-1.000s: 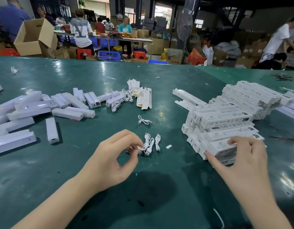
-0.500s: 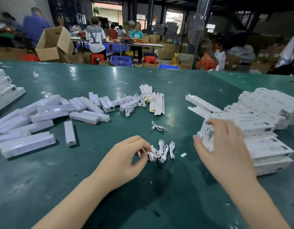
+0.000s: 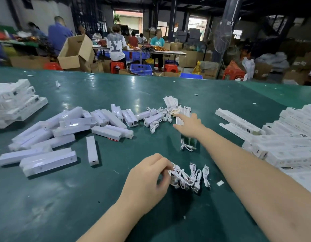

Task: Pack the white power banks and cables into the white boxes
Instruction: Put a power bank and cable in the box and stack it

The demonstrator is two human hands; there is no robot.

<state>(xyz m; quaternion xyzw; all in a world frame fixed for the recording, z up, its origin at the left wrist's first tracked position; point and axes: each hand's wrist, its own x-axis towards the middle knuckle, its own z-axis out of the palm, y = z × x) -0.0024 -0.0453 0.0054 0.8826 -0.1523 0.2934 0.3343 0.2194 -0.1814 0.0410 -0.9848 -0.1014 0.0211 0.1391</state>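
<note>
Your left hand [image 3: 147, 179] sits low on the green table [image 3: 81, 206], fingers curled in, thumb and fingertips pinching one strand at the near edge of the small bunch of white cables [image 3: 187, 177] — the rest of that bunch lies on the table just to the right of your knuckles.

Your right hand [image 3: 191, 126] is stretched far across, fingers straight and spread, index finger pointing at the paper leaflets [image 3: 182, 114] by the middle of the table. It holds nothing; whether the fingertips touch the leaflets or hang just above them, you can't tell from this angle. Under your right wrist lies a single tied cable [image 3: 186, 146], apart from the bunch.

The white power banks [image 3: 105, 124] are scattered in a loose heap to your left, some lying across one another, with one lone power bank [image 3: 91, 151] set apart nearer you. More loose cables [image 3: 156, 119] tangle at the heap's right end, beside the leaflets.

The white boxes [image 3: 287, 142] are stacked on your right, near your right forearm — a second stack of boxes [image 3: 16, 102] stands at the far left edge. Behind the table, people work among cardboard cartons [image 3: 76, 51].
</note>
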